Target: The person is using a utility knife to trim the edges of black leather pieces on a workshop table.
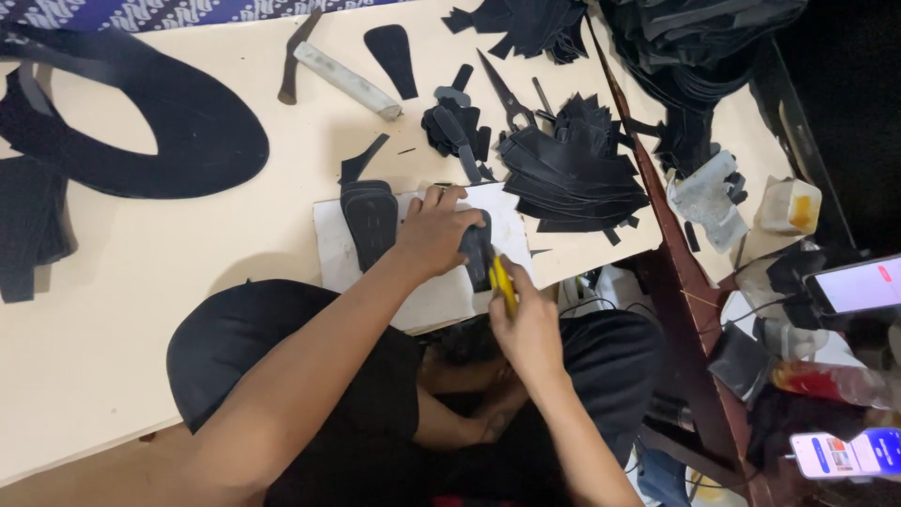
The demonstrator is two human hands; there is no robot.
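— Where are we with this one? Our left hand [434, 230] lies flat, fingers spread over a small black piece [476, 252], pinning it to the white cutting board [330, 246].

— And our right hand [522, 324] is curled tight round a yellow-handled knife [501, 282], its tip at the piece's near edge. We judge the trimming is under way, not finished.

— A padded black piece [369, 218] lies on the board beside it, to the left.

— A heap of cut black pieces [574, 167] sits just past the board, so a fair amount looks done. More black stock [699, 42] waits at the far corner.

— The surface is a pale cream table [141, 282], with scissors [507, 94] and a large black oval cut-out [202, 141] on it.

— The room is dim beyond the edge; two lit phone screens [859, 286] glow on the right.
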